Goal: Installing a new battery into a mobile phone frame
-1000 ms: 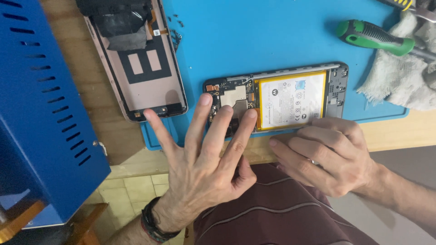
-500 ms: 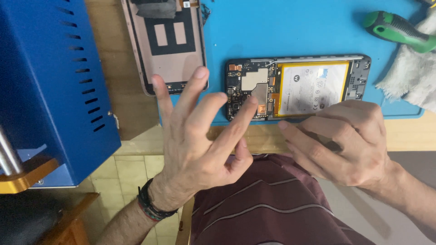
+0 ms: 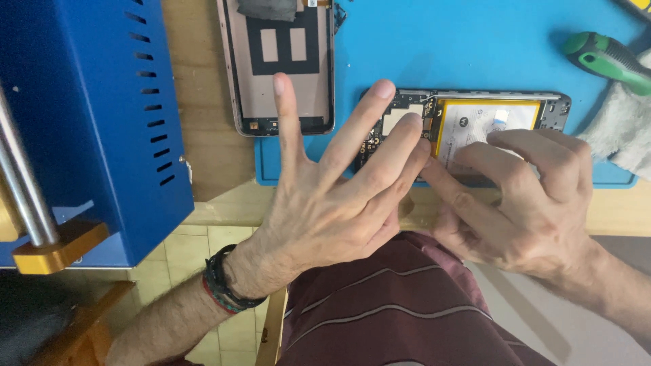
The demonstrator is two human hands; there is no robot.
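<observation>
A: State the condition of the left hand (image 3: 325, 203).

B: The left hand is open, fingers spread wide and extended. It grips nothing. Its middle fingertips lie over the circuit-board end of the opened phone (image 3: 468, 129); the index finger points away from the phone, toward the detached back cover (image 3: 281, 68).

A: And the right hand (image 3: 522, 196)?

B: The right hand is partly curled, palm down, with no object enclosed. Its fingertips press on the near edge of the phone, over the lower part of the yellow-framed battery (image 3: 485, 125). The two hands touch at the fingertips, just at the junction of board and battery.

A: Locate the phone.

B: It lies flat, internals up, on the blue work mat (image 3: 441, 47), directly beyond both hands and partly covered by them. The mat sits on the wooden table (image 3: 203, 135).

A: Surrounding items?

B: Beyond the left index finger, the back cover lies inner side up, half on the mat, half on the table. Left of the left hand stands a blue metal housing (image 3: 88, 108) with vent slots. Beyond the right hand, at the far corner, a green-handled screwdriver (image 3: 607, 61) rests beside a white cloth (image 3: 624, 129). A dark wristband (image 3: 227, 288) circles the left wrist.
</observation>
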